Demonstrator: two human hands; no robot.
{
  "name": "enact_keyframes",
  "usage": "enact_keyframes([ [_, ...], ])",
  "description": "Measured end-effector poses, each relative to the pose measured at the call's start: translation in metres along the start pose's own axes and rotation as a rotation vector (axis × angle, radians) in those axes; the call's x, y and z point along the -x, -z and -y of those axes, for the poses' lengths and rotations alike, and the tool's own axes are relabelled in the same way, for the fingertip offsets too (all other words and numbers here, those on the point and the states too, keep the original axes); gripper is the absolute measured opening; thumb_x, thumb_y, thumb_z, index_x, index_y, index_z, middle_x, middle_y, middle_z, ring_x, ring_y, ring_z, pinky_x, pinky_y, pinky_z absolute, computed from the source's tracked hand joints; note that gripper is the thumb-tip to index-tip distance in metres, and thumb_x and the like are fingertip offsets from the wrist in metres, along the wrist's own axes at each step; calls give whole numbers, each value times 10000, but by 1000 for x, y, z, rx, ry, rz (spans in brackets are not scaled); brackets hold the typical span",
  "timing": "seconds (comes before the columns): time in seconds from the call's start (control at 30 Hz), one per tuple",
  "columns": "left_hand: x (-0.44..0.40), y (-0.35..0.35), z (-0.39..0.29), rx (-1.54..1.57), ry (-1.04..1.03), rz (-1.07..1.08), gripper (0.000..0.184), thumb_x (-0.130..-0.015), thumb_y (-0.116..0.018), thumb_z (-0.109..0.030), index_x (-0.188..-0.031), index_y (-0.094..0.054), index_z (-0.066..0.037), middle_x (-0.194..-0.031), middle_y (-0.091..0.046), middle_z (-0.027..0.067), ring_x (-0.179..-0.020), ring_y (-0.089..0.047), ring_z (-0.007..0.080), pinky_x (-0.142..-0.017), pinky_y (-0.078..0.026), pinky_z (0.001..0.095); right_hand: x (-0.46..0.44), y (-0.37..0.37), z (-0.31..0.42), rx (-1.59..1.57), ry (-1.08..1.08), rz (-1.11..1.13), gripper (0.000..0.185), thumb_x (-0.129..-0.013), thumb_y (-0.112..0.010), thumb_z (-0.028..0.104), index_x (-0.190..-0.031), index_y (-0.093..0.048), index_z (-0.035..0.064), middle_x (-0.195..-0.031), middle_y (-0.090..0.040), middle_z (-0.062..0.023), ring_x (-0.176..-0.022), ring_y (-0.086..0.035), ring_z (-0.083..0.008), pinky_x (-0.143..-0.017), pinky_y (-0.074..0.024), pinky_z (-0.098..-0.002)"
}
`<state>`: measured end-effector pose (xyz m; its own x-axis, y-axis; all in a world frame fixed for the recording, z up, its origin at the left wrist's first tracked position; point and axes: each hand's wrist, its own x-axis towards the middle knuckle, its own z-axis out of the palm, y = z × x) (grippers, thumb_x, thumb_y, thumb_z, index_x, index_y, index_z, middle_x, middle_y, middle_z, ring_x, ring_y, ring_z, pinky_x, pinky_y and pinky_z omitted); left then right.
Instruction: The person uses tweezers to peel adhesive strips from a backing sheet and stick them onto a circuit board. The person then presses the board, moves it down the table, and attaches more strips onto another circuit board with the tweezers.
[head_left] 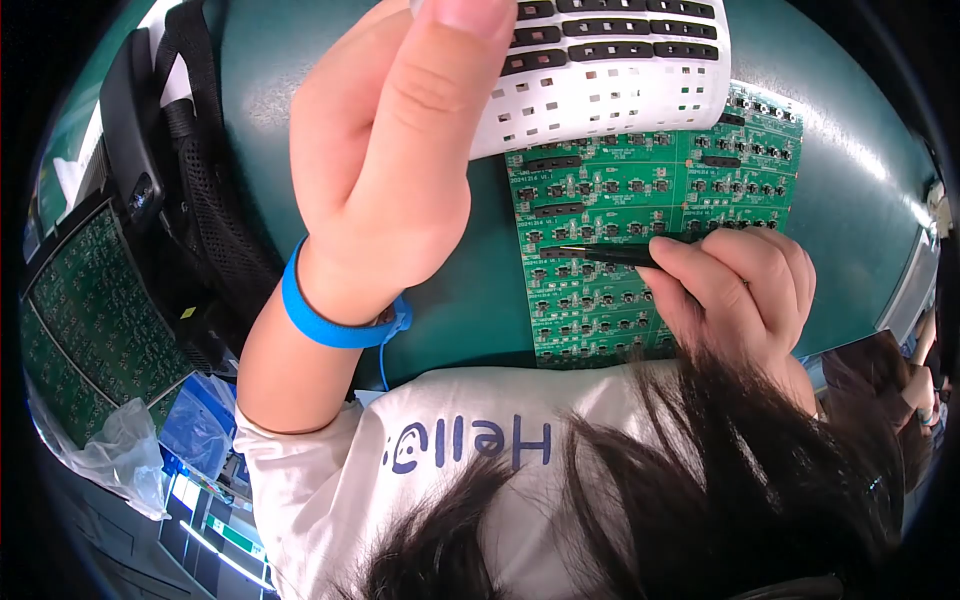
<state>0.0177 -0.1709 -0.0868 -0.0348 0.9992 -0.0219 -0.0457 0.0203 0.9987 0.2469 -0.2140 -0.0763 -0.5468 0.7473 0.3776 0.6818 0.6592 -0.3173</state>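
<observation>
My left hand (400, 140) grips a white backing sheet (600, 105) between thumb and fingers. Rows of black slotted strips (605, 27) cling to the sheet's upper part, while its lower part shows bare, punched with small holes. My right hand (735, 280) is closed around black tweezers (625, 255). Their tips rest at a black strip (556, 254) on the green circuit board panel (600, 275); whether they grip it I cannot tell. More black strips (558, 211) lie on the panel above that spot. The sheet overhangs the panel's top part.
The panel lies on a dark green work mat (450, 320). A blue wristband (330, 315) with a cord circles my left wrist. At left are a black mesh strap (215, 160), more green boards (95, 310) and a clear plastic bag (125, 455). Another person (880, 380) is at far right.
</observation>
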Motion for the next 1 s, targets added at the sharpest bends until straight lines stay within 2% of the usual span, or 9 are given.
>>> enact_keyframes([
  [0.2, 1, -4, -9, -25, 48, -29, 468, -1020, -484, -345, -1088, -627, 96, -990, -687, 127, -846, -627, 139, -744, -464, 237, 1, 1, 0, 7, -7, 15, 280, -644, -793, 226, -908, -729, 157, -831, -578, 28, -705, -555, -160, -599, -394, -276],
  [0.4, -4, 12, 8, 38, 11, 93, 478, -1022, -482, -357, -1084, -626, 95, -984, -685, 125, -835, -621, 132, -732, -458, 231, 1, -1, 0, -3, -5, 0, 282, -629, -794, 224, -896, -731, 158, -832, -577, 29, -708, -557, -160, -594, -390, -279],
  [0.57, 0, -3, -9, -8, 67, -16, 483, -1021, -482, -361, -1083, -626, 96, -992, -685, 125, -840, -621, 133, -733, -458, 234, 1, -1, -1, -10, -15, 4, 278, -621, -793, 223, -884, -731, 159, -830, -576, 29, -707, -558, -161, -589, -385, -282],
  [1.0, 1, 2, -1, -5, 21, -5, 470, -1011, -511, -351, -1084, -629, 98, -1011, -686, 133, -862, -627, 138, -751, -465, 240, 2, -1, -1, -13, -14, 3, 275, -629, -794, 227, -887, -729, 159, -838, -573, 32, -713, -557, -161, -596, -382, -280],
])
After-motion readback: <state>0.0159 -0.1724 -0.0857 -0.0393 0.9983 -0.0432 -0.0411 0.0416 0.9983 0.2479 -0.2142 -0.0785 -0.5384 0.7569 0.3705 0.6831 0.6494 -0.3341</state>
